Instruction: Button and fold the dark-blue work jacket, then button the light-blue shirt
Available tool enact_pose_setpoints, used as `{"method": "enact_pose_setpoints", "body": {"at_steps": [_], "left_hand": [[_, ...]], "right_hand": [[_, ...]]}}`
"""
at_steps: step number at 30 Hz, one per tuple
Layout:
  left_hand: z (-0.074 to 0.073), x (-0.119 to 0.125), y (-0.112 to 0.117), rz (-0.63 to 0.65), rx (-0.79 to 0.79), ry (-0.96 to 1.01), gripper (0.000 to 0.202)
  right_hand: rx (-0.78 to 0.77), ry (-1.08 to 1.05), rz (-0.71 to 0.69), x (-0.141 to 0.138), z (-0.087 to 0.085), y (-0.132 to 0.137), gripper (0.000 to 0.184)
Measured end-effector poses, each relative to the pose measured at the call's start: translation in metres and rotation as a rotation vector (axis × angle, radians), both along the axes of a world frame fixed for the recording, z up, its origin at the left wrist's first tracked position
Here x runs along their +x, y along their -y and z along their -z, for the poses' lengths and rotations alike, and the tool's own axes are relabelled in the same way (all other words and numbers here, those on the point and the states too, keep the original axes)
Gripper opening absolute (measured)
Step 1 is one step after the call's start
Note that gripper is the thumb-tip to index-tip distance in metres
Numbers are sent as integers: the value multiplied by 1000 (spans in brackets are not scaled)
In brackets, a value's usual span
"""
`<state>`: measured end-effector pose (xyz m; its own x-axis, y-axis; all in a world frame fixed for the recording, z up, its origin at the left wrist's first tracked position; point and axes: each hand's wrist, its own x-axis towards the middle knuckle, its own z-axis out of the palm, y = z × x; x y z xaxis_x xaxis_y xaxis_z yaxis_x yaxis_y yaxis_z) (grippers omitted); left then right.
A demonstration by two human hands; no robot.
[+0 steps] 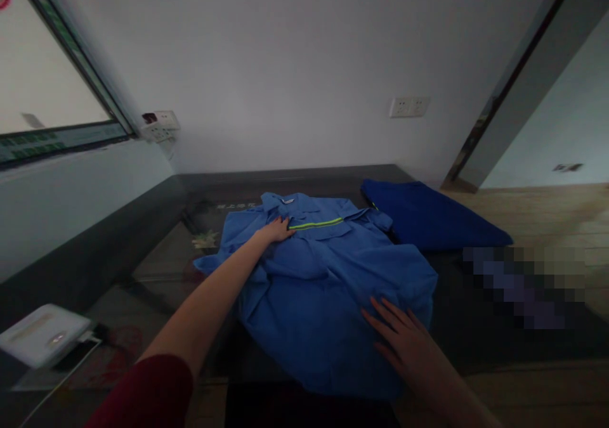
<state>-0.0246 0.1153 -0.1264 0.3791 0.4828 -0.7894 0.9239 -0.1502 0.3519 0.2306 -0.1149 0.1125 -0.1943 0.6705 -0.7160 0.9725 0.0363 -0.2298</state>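
Note:
A light-blue work shirt (323, 288) with a yellow-green stripe across its chest lies spread on the dark table, collar toward the wall. Creases run over its body, and its lower hem reaches the table's near edge. My left hand (277, 230) rests on the chest near the left end of the stripe, fingers stretched out. Over the lower right part of the shirt is my right hand (397, 333), fingers spread and slightly blurred. Neither hand grips the cloth.
A folded dark-blue cloth (423, 215) lies at the back right of the table (157, 257). At the near left sits a white box-shaped device (45, 333) with a cable. Wall sockets (409, 106) are above the table's far edge. A pixelated patch covers the right side.

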Motion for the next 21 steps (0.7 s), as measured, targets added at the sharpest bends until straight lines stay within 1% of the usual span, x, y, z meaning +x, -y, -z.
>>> {"method": "enact_pose_setpoints", "body": {"at_steps": [2, 5, 8, 11, 14, 17, 19, 21], "left_hand": [[6, 6, -8, -13, 10, -1, 64], [9, 19, -18, -53, 31, -18, 58], [7, 35, -22, -114, 58, -38, 41], [2, 45, -19, -207, 143, -22, 30], [-1, 44, -10, -327, 247, 23, 31], [-1, 35, 0, -452, 263, 55, 32], [1, 29, 5, -520, 247, 82, 25], [2, 25, 7, -577, 244, 134, 17]], "right_hand": [[-24, -49, -14, -5, -5, -3, 50], [-70, -114, -47, -20, -12, -13, 51], [-93, -133, -64, -39, -16, -26, 50], [-87, -141, -50, -49, -18, -39, 42], [-50, -207, 9, -48, -20, -56, 35], [47, -306, 128, -45, -19, -79, 31], [117, -382, 204, -45, -13, -97, 27], [162, -462, 265, -48, -1, -117, 22]]}}
